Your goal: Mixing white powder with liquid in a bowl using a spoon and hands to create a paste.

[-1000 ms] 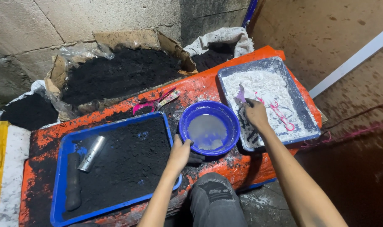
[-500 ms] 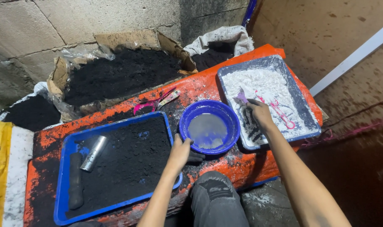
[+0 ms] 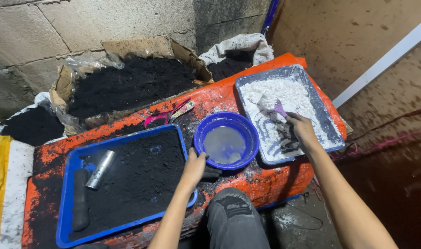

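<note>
I log: right hand [image 3: 303, 131] pinching a purple scoop [image 3: 279, 109] over the white-powder tray [image 3: 333, 138], blade angled to dig. Left hand [image 3: 195, 167], fingers curled, grips the blue bowl [image 3: 226, 140] rim (steadying it, I judge) beside the black-powder tray [image 3: 67, 226].
</note>
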